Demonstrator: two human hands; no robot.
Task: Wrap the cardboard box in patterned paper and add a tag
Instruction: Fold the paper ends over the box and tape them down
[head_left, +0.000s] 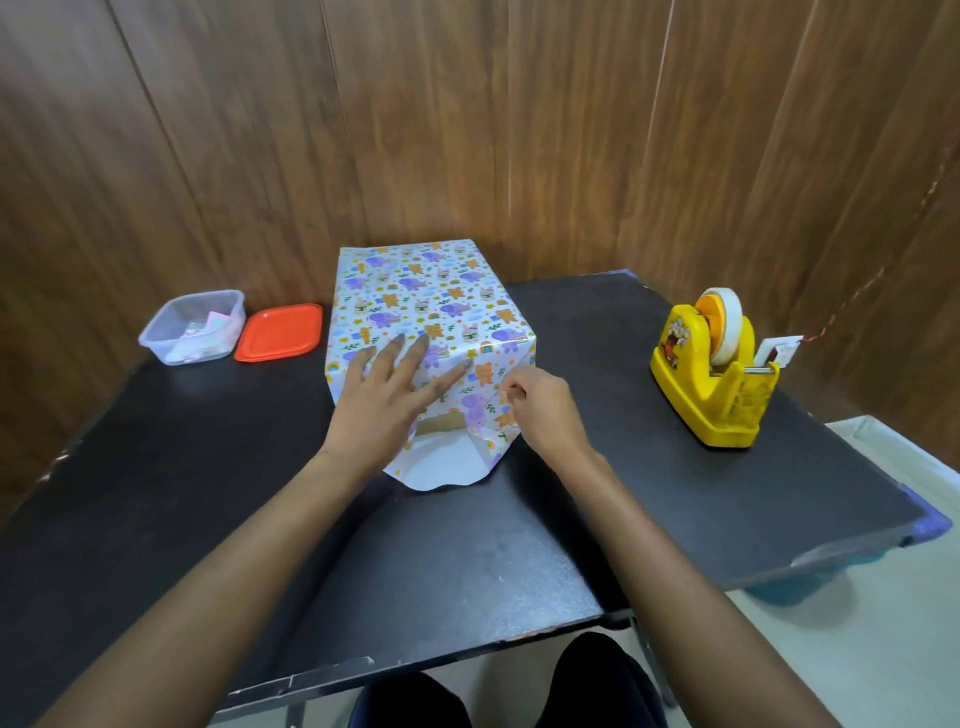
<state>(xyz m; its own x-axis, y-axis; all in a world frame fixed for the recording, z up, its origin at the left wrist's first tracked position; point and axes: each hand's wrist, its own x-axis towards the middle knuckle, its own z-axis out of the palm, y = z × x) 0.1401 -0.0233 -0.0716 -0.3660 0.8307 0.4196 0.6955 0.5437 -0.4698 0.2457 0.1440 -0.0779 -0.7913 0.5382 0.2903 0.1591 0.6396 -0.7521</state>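
A cardboard box (439, 422) stands at the middle back of the black table (208, 493), covered in white patterned paper (421, 291) with purple and orange animals. Brown cardboard shows only through a gap low on the near face. My left hand (395, 387) lies flat on that near face with fingers spread, pressing the paper down. My right hand (537, 405) pinches the paper's right side flap between thumb and fingers. The bottom flap (441, 467) lies loose on the table, white side up. No tag can be made out.
A yellow tape dispenser (714, 371) with a roll of tape stands on the right. At the back left sit a clear plastic container (195, 325) with small items and its orange lid (280, 332). Wood panelling stands behind. The table's front edge is above my knees.
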